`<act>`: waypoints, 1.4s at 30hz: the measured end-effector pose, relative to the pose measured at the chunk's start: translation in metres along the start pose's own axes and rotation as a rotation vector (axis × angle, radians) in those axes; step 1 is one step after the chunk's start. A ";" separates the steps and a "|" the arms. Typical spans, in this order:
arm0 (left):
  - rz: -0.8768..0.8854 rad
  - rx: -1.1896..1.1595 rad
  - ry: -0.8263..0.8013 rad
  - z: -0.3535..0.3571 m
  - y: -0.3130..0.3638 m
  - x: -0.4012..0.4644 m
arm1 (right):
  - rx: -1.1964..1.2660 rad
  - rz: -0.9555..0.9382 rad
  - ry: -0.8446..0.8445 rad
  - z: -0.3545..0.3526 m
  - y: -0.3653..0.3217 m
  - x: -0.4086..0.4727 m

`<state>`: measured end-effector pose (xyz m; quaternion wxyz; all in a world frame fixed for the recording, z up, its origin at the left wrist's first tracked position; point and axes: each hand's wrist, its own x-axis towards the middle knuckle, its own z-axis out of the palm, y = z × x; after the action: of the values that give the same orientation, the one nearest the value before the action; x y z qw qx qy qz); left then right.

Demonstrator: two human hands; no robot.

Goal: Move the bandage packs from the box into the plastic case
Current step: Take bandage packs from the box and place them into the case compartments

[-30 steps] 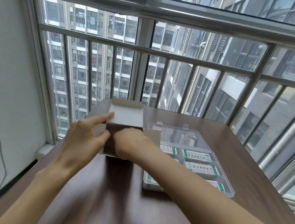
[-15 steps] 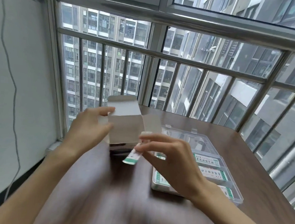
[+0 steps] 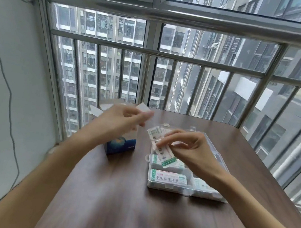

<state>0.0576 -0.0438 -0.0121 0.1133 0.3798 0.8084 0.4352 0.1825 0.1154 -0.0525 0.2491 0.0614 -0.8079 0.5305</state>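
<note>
The right hand pinches a strip of bandage packs between fingertips and thumb, hanging over the plastic case, evidently for lowering in. At nine o'clock of that grip, the left hand grips a flap of the box, apparently steadying it. Packs already lie in the case.

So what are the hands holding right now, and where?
Right hand pinches a strip of bandage packs near its middle, above the plastic case. Left hand grips the box by its open top flap.
</note>
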 end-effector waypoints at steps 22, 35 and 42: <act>0.274 0.227 -0.261 0.136 0.030 0.017 | -0.167 0.487 0.277 -0.094 0.005 -0.085; 0.301 0.422 -0.192 0.140 0.015 0.001 | -0.671 0.414 0.172 -0.093 0.020 -0.099; 0.361 0.599 -0.134 0.146 0.026 0.002 | -0.723 0.421 0.117 -0.091 0.016 -0.093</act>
<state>0.1444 0.0568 -0.0778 -0.0289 0.5607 0.8107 0.1659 0.2880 0.1883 -0.0809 0.1863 -0.2266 -0.9215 0.2546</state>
